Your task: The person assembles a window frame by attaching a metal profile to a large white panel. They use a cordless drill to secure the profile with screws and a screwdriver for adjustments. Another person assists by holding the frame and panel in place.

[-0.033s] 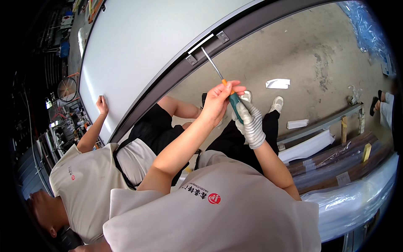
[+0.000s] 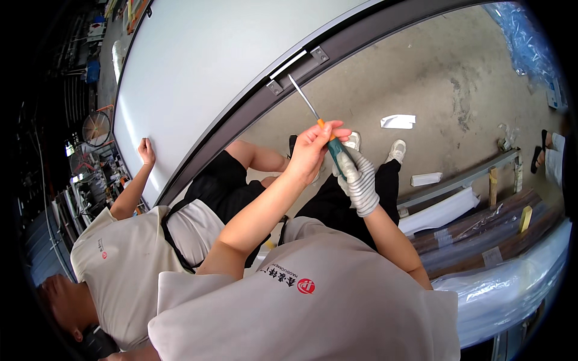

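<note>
Right hand (image 2: 356,177), in a knit glove, grips the green handle of a screwdriver (image 2: 320,127) — its shaft points up at the metal hinge plate (image 2: 299,65) on the dark door frame (image 2: 253,108). Left hand (image 2: 313,147), bare, pinches the orange collar just below that plate — a co-worker's hand (image 2: 146,151) rests flat on the white panel (image 2: 198,54), well left of it.

Bare grey concrete floor (image 2: 481,78) fills the upper right of the frame, stained in patches. On it: a crumpled white paper (image 2: 398,121) at centre right, a small white block (image 2: 426,178) below it, and a grey metal rail (image 2: 463,178) running diagonally at right. Wrapped long dark profiles (image 2: 481,231) lie at lower right, blue plastic sheeting (image 2: 522,42) in the top right corner.
</note>
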Action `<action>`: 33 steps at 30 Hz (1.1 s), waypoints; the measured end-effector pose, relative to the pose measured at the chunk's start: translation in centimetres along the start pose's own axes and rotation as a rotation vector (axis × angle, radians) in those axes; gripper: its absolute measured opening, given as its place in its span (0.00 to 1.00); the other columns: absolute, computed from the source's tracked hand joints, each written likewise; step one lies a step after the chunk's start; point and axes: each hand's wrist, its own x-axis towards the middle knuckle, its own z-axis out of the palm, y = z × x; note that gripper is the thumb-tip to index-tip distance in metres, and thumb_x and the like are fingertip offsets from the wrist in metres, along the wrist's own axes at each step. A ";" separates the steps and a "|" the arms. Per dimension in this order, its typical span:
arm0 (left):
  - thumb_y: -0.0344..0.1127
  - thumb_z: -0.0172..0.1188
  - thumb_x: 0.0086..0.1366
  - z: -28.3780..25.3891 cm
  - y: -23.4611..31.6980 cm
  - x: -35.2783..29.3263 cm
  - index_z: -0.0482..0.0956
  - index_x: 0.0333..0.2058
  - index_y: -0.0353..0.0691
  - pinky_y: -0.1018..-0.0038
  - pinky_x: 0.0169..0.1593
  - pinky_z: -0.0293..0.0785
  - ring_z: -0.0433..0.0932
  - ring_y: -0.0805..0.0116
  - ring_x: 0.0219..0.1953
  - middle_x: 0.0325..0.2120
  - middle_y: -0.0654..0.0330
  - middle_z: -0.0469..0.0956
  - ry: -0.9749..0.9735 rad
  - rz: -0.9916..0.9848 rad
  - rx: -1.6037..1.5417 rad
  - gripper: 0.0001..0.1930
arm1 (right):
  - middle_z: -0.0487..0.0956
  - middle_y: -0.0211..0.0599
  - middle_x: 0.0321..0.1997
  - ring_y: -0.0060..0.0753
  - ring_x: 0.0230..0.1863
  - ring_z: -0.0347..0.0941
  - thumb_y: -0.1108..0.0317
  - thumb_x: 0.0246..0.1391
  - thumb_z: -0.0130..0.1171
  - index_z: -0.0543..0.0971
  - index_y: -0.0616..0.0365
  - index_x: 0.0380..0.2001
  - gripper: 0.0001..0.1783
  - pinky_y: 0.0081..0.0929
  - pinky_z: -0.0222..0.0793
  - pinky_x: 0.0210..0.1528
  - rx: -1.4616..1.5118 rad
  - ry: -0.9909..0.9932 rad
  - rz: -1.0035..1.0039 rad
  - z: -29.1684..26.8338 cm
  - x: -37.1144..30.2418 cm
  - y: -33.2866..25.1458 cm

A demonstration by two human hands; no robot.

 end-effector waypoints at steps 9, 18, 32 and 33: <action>0.44 0.45 0.68 -1.7 0.5 0.4 0.69 0.49 0.30 0.71 0.52 0.65 0.74 0.70 0.42 0.39 0.56 0.78 -0.007 -0.023 0.041 0.21 | 0.71 0.23 0.22 0.09 0.17 0.60 0.61 0.55 0.55 0.75 0.59 0.42 0.15 0.10 0.53 0.16 -0.140 0.024 -0.092 0.1 1.9 2.2; 0.43 0.47 0.68 -1.9 0.3 0.6 0.78 0.39 0.33 0.71 0.53 0.64 0.72 0.71 0.44 0.41 0.57 0.76 0.071 0.004 0.014 0.18 | 0.70 0.25 0.20 0.11 0.09 0.54 0.59 0.55 0.55 0.75 0.57 0.33 0.12 0.10 0.49 0.12 0.718 -0.231 0.503 0.3 1.8 0.1; 0.45 0.53 0.64 -1.5 -2.6 2.0 0.74 0.44 0.34 0.70 0.51 0.69 0.74 0.66 0.44 0.40 0.56 0.76 0.093 -0.066 -0.278 0.20 | 0.73 0.39 0.34 0.34 0.21 0.71 0.69 0.39 0.57 0.76 0.47 0.45 0.23 0.29 0.67 0.20 -1.679 0.150 -1.167 -3.5 4.6 -3.0; 0.47 0.53 0.64 -1.9 -2.9 2.3 0.74 0.43 0.35 0.72 0.51 0.69 0.74 0.66 0.44 0.42 0.55 0.76 0.093 -0.068 -0.286 0.19 | 0.73 0.39 0.35 0.34 0.22 0.71 0.69 0.39 0.56 0.76 0.46 0.44 0.23 0.30 0.68 0.21 -1.659 0.151 -1.165 -3.9 5.3 -1.9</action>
